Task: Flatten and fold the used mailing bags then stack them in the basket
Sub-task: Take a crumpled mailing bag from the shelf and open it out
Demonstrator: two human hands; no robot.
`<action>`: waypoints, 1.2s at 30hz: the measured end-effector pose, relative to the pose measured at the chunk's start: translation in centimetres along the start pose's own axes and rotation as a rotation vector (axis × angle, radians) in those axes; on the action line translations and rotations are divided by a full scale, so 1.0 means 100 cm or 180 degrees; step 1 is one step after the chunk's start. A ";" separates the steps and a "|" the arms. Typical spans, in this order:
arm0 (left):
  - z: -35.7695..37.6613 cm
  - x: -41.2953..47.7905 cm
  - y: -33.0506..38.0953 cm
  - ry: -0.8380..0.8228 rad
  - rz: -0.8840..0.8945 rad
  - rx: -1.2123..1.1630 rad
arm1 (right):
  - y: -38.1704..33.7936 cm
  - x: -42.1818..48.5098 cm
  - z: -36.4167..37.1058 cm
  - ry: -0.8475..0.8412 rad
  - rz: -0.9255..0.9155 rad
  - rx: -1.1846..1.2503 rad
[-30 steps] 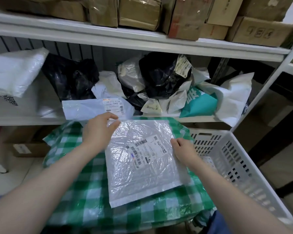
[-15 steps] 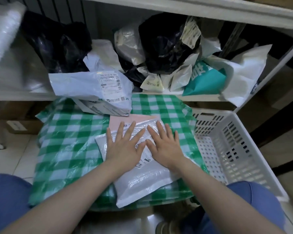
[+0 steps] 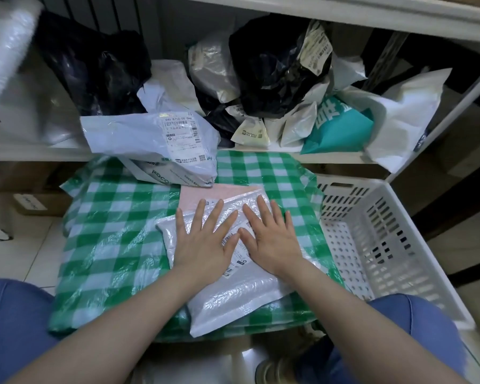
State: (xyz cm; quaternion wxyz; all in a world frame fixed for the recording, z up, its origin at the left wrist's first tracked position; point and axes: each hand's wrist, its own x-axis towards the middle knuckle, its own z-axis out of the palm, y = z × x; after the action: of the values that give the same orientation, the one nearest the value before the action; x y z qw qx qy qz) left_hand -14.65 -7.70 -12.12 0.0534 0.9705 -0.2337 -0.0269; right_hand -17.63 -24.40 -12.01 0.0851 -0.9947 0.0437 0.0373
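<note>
At eleven o'clock on the checked cloth (image 3: 108,245), a grey mailing bag (image 3: 128,131) carries a white shipping label (image 3: 182,131) headed "640 6710-00 0A8" above barcodes; the smaller print is too fine to read. The white bag (image 3: 161,174) under it shows the letters "KOCO". At one o'clock a teal bag (image 3: 341,128) bears large white Chinese characters. The bubble mailer (image 3: 233,300) at the centre has a barcode sticker (image 3: 237,256), with text too small to read. At twelve o'clock the tag (image 3: 316,48) on the black bag (image 3: 269,67) is blurred.
</note>
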 end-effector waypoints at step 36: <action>-0.025 -0.046 0.006 -0.0051 -0.1116 -0.0838 | -0.004 -0.002 -0.028 0.0509 0.0984 0.0860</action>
State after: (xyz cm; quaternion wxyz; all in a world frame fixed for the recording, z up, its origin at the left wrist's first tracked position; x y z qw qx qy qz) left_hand -18.84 -5.86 -9.40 0.1723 0.9807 -0.0563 -0.0737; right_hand -17.62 -24.43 -9.20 0.2072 -0.9555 0.2069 -0.0354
